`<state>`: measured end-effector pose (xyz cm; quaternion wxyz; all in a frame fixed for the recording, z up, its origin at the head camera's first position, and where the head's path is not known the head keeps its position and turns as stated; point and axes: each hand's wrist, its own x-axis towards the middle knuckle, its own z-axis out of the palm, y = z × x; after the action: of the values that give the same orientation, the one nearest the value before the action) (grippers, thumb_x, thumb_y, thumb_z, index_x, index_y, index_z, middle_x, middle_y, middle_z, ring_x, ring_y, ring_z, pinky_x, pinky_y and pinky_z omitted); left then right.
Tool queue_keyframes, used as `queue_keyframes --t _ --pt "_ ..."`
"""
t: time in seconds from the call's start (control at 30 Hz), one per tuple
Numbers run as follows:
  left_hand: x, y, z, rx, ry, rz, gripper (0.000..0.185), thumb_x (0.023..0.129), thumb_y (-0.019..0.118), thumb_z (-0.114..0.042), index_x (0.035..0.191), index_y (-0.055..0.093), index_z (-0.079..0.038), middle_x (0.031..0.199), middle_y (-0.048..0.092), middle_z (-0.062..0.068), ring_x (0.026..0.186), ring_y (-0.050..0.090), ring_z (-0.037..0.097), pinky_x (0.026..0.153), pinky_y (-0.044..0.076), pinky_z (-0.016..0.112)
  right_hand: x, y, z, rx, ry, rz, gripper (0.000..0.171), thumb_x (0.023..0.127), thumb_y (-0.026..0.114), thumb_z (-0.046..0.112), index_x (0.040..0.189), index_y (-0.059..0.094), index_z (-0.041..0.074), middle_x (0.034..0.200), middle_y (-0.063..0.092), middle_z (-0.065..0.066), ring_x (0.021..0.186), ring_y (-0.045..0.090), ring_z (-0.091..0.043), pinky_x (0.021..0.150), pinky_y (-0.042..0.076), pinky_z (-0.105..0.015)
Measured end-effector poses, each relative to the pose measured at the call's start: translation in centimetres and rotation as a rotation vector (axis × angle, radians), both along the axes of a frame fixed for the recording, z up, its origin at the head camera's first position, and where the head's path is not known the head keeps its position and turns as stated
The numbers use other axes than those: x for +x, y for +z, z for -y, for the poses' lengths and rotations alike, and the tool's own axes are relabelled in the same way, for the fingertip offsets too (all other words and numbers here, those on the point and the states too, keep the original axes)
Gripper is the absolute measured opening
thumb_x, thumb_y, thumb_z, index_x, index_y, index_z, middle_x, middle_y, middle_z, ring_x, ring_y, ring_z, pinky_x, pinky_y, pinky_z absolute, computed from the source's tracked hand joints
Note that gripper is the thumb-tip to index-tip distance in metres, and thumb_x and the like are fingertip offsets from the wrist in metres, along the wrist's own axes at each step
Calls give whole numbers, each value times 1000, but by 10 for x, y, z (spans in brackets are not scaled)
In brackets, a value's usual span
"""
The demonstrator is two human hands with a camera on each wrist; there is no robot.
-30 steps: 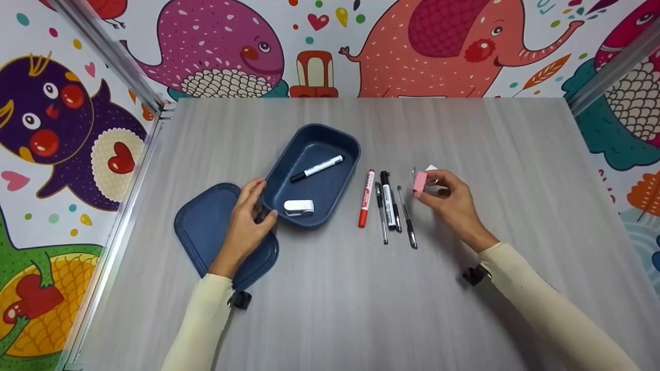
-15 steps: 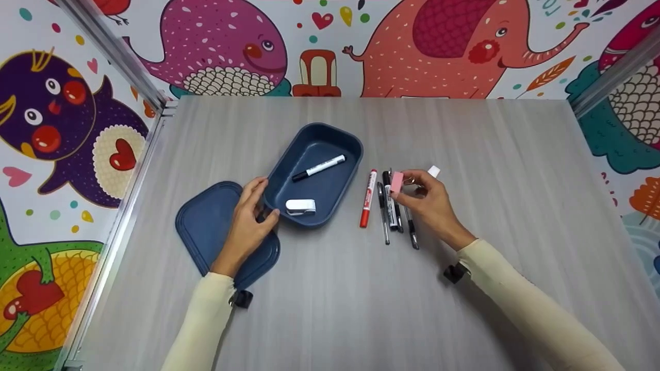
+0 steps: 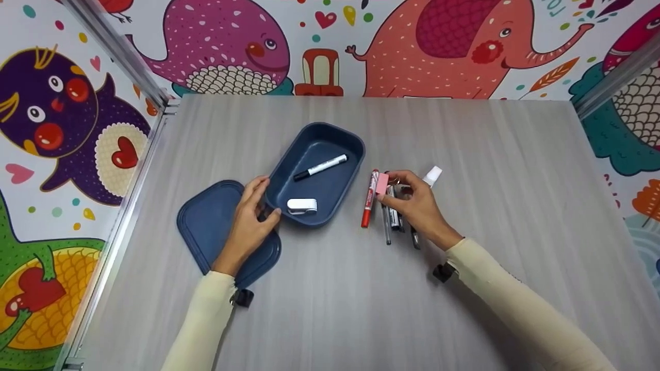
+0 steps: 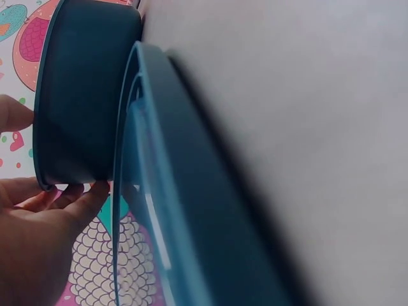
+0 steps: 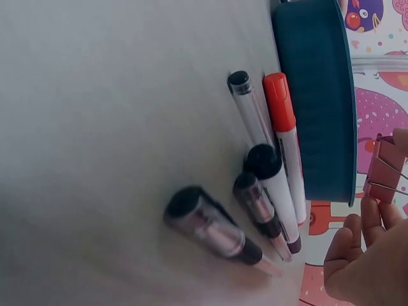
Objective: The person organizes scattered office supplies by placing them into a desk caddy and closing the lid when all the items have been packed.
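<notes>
right grip [image 3: 415, 203] nearly closed, pinching pink clip [image 3: 382, 183] | left grip [image 3: 248, 224] loosely spread, touching box [image 3: 330, 185] | if I dip low, pens [image 5: 220, 236] might roll toward counter's [image 3: 330, 314] right edge

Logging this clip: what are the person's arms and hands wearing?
Both arms wear plain, close-fitting pale cream sleeves, left and right, reaching the wrists. A small black block shows at each cuff, left and right. The left hand and right hand are ungloved.
</notes>
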<state>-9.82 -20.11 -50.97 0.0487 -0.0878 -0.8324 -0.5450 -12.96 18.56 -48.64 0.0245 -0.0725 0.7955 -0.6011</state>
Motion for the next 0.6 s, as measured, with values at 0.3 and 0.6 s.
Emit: queue_keyframes --t 0.3,0.6 --pt "0 -1 2 -13 11 -17 73 95 75 5 163 47 6 170 42 15 141 50 31 103 49 31 -3 -1 21 4 42 -43 51 90 92 8 136 70 1 128 71 -15 118 60 -44 98 48 -52" --pt "0 0 -1 3 -2 -2 74 95 75 3 163 45 6 171 40 16 146 46 29 107 48 40 -2 2 44 24 97 -48 51 90 91 13 137 71 6 130 69 -18 108 61 -46 91 50 -49"
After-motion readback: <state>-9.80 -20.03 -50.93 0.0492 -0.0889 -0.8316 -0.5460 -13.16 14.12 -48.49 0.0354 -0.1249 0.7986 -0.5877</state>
